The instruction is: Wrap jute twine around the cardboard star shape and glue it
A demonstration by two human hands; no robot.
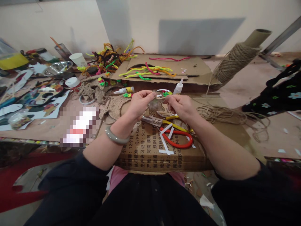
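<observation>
My left hand [140,105], with a bangle on the wrist, is closed in a pinch on the left side of a small jute twine piece [155,106]. My right hand [180,105] pinches the same piece from the right. Its outline is partly hidden by my fingers. A bright green and red fuzzy decoration [166,93] shows between the hands. Just below lie scissors [176,145] with red and yellow handles, with white paper strips [166,147] across them. A white glue bottle [179,87] stands behind my right hand, and a small glue tube [124,90] lies behind my left.
The cardboard [145,157] forms my work surface. Coiled twine [115,107] lies at left and loose twine [225,116] at right, beside a large twine spool [237,59]. Pipe cleaners [148,70] rest on cardboard behind. A paper cup [78,60] and a metal bowl [57,68] stand back left.
</observation>
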